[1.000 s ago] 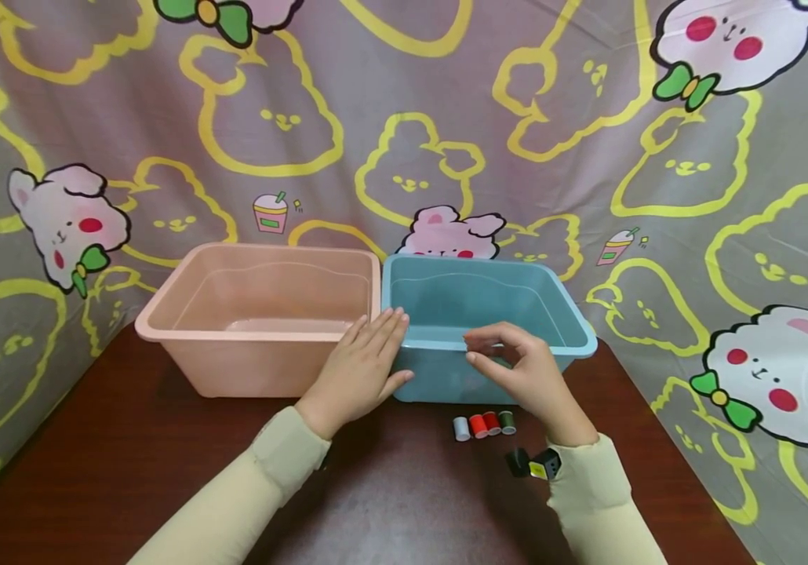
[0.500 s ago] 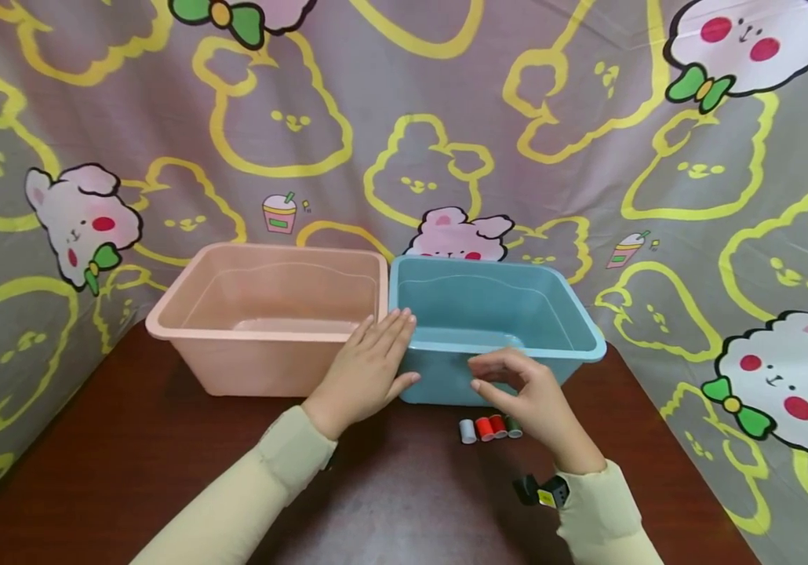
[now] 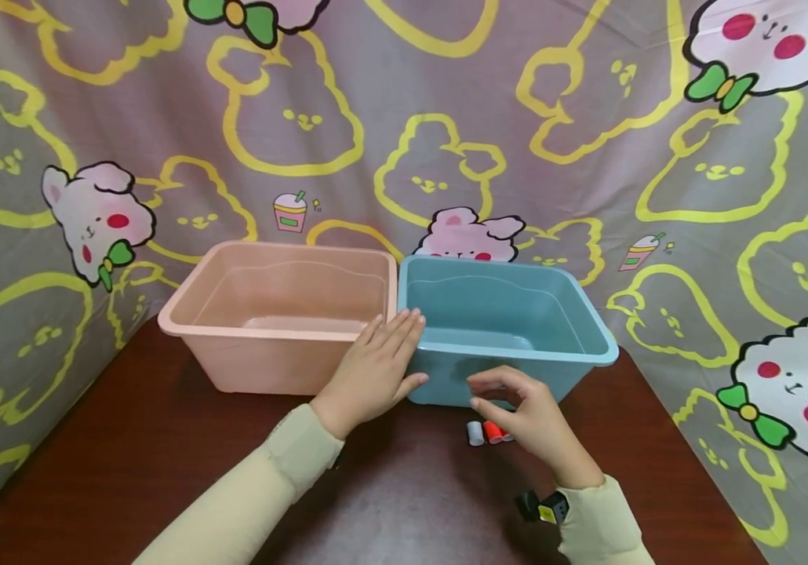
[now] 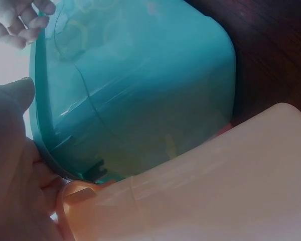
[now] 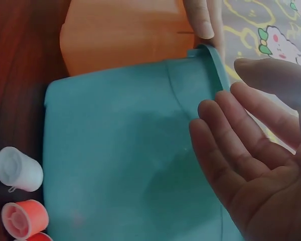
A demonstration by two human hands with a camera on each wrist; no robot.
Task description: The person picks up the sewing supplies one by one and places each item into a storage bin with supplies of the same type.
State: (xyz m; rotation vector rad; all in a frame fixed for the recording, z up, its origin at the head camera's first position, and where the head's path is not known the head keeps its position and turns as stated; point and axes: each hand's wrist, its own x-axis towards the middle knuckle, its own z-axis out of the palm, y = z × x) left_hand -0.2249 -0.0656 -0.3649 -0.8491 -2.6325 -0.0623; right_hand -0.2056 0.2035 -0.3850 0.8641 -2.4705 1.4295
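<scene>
My left hand (image 3: 372,369) rests with straight fingers across the rims where a pink plastic tub (image 3: 249,365) and a blue plastic tub (image 3: 439,380) meet. Just in front of the blue tub, my right hand (image 3: 531,416) hovers with thumb and fingers curved apart and nothing between them. Below it on the table are thread spools: a white spool (image 3: 474,433) and an orange-red spool (image 3: 493,431). In the right wrist view, part of a darker red spool (image 5: 39,237) shows at the bottom edge. My right hand hides the remaining spools in the head view.
Both tubs stand side by side on a dark brown table (image 3: 404,502), near a patterned curtain (image 3: 347,94) behind them. A small black device with a yellow label (image 3: 547,512) sits at my right wrist.
My right hand has come down from the blue tub's rim toward the spools, now covering some of them. My left hand stays on the rims. The head view has shifted slightly.
</scene>
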